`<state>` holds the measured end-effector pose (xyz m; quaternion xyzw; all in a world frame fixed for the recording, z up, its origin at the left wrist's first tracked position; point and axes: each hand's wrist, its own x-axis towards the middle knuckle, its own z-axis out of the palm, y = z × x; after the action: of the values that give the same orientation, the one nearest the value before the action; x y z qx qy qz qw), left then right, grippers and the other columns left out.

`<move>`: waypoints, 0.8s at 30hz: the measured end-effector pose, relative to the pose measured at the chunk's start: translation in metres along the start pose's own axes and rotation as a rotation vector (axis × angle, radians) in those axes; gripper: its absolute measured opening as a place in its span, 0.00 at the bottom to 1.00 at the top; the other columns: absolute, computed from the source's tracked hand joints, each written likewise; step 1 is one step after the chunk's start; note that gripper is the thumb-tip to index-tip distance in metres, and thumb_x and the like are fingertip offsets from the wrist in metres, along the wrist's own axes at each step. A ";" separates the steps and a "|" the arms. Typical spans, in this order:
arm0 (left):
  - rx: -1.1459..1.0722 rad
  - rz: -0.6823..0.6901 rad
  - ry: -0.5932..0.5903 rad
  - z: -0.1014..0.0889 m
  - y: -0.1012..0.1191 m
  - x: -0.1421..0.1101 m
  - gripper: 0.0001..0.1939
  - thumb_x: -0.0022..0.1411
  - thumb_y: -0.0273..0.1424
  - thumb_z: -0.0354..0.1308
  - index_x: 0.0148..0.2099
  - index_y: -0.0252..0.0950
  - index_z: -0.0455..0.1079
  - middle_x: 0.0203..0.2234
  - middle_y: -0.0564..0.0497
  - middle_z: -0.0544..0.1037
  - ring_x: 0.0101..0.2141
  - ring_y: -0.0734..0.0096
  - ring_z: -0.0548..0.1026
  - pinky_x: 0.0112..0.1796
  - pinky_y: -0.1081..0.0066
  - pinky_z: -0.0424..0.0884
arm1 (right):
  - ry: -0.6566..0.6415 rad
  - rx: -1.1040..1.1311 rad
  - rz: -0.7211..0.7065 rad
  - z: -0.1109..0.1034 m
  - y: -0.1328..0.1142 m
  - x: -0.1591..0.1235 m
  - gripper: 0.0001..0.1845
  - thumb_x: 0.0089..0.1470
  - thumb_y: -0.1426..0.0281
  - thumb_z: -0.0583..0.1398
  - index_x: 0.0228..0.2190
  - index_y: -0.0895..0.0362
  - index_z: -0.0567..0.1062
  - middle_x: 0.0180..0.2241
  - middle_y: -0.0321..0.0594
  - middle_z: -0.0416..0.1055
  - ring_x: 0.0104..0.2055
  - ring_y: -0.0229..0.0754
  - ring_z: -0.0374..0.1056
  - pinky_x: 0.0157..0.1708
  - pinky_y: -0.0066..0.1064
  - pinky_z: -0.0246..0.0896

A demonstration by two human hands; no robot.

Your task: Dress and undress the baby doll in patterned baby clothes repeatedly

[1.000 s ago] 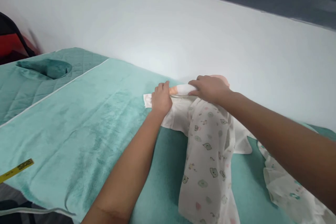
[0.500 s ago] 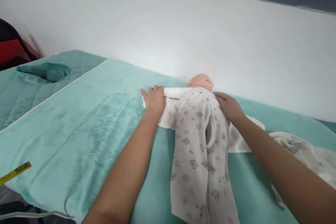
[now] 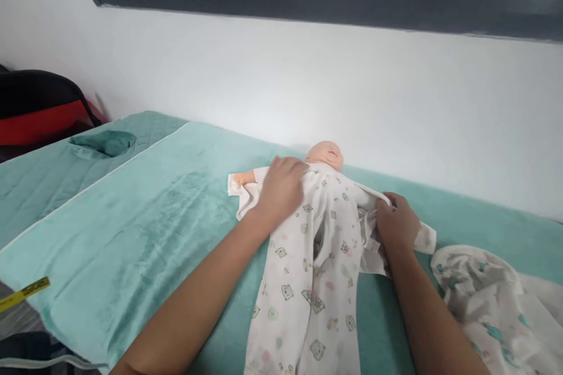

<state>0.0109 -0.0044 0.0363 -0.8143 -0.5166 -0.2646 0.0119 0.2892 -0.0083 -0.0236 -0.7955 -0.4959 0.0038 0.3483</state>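
White, small-print baby garment [image 3: 285, 272] lies over front of bald pink doll [image 3: 323, 155], on teal plush bed [image 3: 149, 246]; doll's head just past 12 o'clock of garment. Judged done: torso covered, doll's bare hand [image 3: 244, 178] out at approx. 11. Seemingly undone: front gap at centre, 2 o'clock side, where R hand [image 3: 398, 224] pinches white sleeve-like cloth [image 3: 367, 195]. L hand [image 3: 284, 188], btwn 11 & 12, blurred, fingers curled; can't tell if gripping. Rumpled white-and-teal cloth [image 3: 488, 304] at 3, untouched.
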 end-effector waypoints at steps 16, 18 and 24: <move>0.278 0.146 -0.593 0.072 0.123 0.094 0.20 0.56 0.32 0.61 0.51 0.33 0.72 0.49 0.37 0.76 0.51 0.52 0.71 0.51 0.54 0.62 | -0.039 0.257 0.068 -0.004 0.001 0.004 0.21 0.48 0.61 0.56 0.44 0.54 0.74 0.44 0.46 0.77 0.46 0.52 0.71 0.47 0.42 0.62; 0.293 0.160 -0.582 0.069 0.122 0.094 0.18 0.59 0.31 0.58 0.52 0.35 0.71 0.49 0.39 0.76 0.51 0.53 0.71 0.51 0.54 0.62 | -0.031 0.298 0.074 -0.006 0.000 0.005 0.20 0.48 0.62 0.57 0.42 0.55 0.74 0.42 0.46 0.77 0.44 0.51 0.71 0.46 0.40 0.62; 0.314 0.221 -0.458 0.023 0.106 0.092 0.18 0.59 0.27 0.54 0.53 0.35 0.68 0.47 0.40 0.76 0.50 0.52 0.71 0.47 0.57 0.67 | 0.006 0.477 0.180 -0.014 0.005 0.014 0.14 0.44 0.63 0.58 0.34 0.54 0.76 0.34 0.43 0.77 0.37 0.47 0.70 0.39 0.36 0.63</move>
<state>0.1403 0.0296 0.0844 -0.8923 -0.4485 0.0123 0.0495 0.3056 -0.0059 -0.0111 -0.7318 -0.4068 0.1494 0.5260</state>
